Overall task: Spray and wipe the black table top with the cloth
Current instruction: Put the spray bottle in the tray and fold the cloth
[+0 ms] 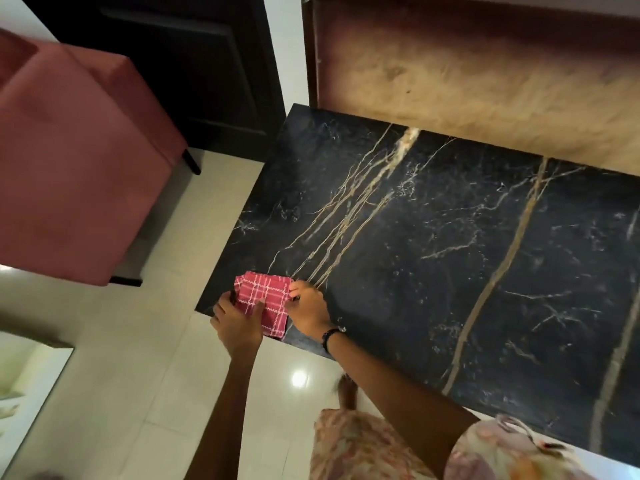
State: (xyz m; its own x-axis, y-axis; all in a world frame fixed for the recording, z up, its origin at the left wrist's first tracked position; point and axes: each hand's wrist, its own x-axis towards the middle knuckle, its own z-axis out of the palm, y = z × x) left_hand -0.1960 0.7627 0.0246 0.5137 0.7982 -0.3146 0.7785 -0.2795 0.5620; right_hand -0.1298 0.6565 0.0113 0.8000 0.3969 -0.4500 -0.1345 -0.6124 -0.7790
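Gripping a folded red cloth (265, 303) at the black table top's (433, 258) corner, fingers (258, 306) of both hands pinching it.

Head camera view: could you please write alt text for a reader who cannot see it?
Both hands, left hand and right hand, hold a folded red checked cloth at the near corner of a black marble table top. A pink upholstered chair stands left on pale floor tiles.

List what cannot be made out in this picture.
- Spray bottle: none appears in the head view.
- Table top: its right end is cut by the frame edge.
- Cloth: the left hand and right hand hide its edges; fold unclear.
- Wetness on the table top: cannot tell, glare and blur.
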